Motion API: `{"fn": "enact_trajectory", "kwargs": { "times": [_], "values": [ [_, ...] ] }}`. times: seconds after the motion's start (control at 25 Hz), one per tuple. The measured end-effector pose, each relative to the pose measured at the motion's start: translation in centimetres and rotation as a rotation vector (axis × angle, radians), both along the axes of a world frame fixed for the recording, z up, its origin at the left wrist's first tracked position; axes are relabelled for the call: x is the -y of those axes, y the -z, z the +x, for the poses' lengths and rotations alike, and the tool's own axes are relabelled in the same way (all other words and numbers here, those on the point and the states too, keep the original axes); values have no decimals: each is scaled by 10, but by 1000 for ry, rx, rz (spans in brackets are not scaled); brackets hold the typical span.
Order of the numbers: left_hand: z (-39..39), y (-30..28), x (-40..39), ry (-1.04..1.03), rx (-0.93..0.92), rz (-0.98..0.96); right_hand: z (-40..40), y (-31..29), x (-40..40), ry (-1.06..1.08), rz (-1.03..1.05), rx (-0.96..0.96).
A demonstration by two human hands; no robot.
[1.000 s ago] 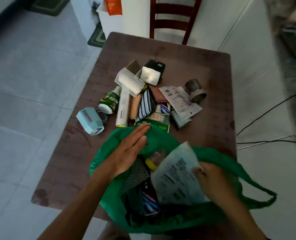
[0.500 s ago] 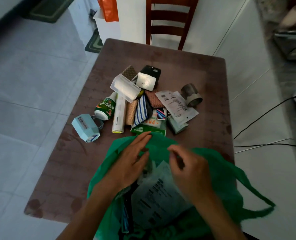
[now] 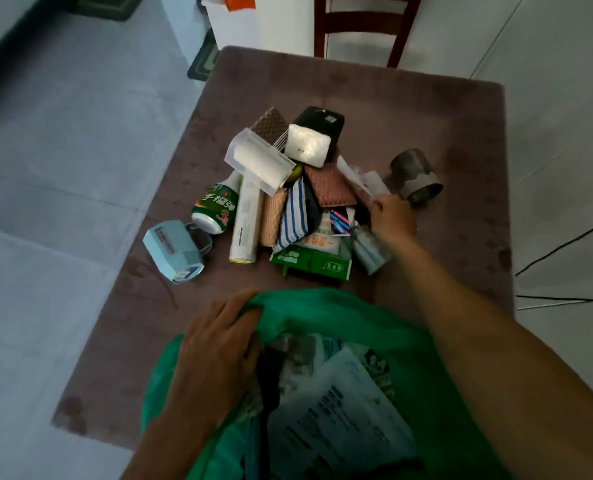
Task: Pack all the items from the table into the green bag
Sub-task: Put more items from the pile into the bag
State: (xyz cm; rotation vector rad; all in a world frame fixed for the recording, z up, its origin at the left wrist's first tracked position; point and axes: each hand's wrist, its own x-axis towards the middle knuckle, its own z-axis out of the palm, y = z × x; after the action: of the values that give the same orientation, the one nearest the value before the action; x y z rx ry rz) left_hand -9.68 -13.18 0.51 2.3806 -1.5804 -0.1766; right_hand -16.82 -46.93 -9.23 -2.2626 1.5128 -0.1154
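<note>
At the left of the pile on the brown tabletop (image 3: 426, 109) lies a pale blue box (image 3: 173, 251), and just right of it a green-labelled bottle (image 3: 215, 206) on its side. Beside that is a long white tube (image 3: 245, 220), its far end under a clear plastic case (image 3: 258, 161). Nearer the person, the left hand (image 3: 215, 355) grips the near-left rim of the green bag (image 3: 322, 313), fingers curled over the edge, holding the mouth apart. The bag sits at the near edge of the tabletop, with a white printed packet (image 3: 340, 424) lying inside. In the middle of the pile are a blue-striped cloth (image 3: 293, 216), a green and white packet (image 3: 317, 261) and, farther off, a white pack (image 3: 307, 145) resting on a black pouch (image 3: 322, 121). To the right, the right hand (image 3: 392, 220) reaches over the bag and pinches a white printed sachet (image 3: 366, 180), lifted at an angle. Just right of that hand stands a grey tape roll (image 3: 414, 176).
</note>
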Motion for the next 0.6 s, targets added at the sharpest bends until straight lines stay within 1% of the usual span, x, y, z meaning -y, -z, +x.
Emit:
{"fn": "enact_trajectory", "kwargs": {
  "times": [0.04,0.08,0.12,0.2,0.24,0.28,0.32,0.36,0.4,0.48,0.52,0.56,0.6],
  "values": [
    [1,2,-1,-4,-42,-2,-4,-9,-2,0,0,75],
    [5,3,1,4,-90,0,-9,-27,-9,22,3,197],
    [9,3,5,19,-140,10,-16,-51,-18,84,31,364],
    [22,3,17,88,-221,40,-39,-113,-46,256,100,785],
    [28,0,21,123,-245,67,-54,-146,-67,298,203,959],
    [33,-3,23,135,-258,102,-72,-171,-90,294,349,1037],
    [37,-8,24,116,-260,98,-89,-191,-115,247,490,1015],
    [42,-16,26,77,-253,47,-104,-195,-139,150,563,902],
    [49,-28,29,48,-232,-16,-111,-191,-160,8,578,716],
    [55,-50,35,86,-226,-99,-111,-163,-190,-346,394,237],
    [54,-57,35,150,-256,-110,-108,-148,-201,-453,332,58],
    [51,-60,31,217,-277,-113,-107,-141,-210,-504,288,-62],
    [47,-59,24,270,-272,-125,-108,-140,-212,-493,217,-84]
  ]
}}
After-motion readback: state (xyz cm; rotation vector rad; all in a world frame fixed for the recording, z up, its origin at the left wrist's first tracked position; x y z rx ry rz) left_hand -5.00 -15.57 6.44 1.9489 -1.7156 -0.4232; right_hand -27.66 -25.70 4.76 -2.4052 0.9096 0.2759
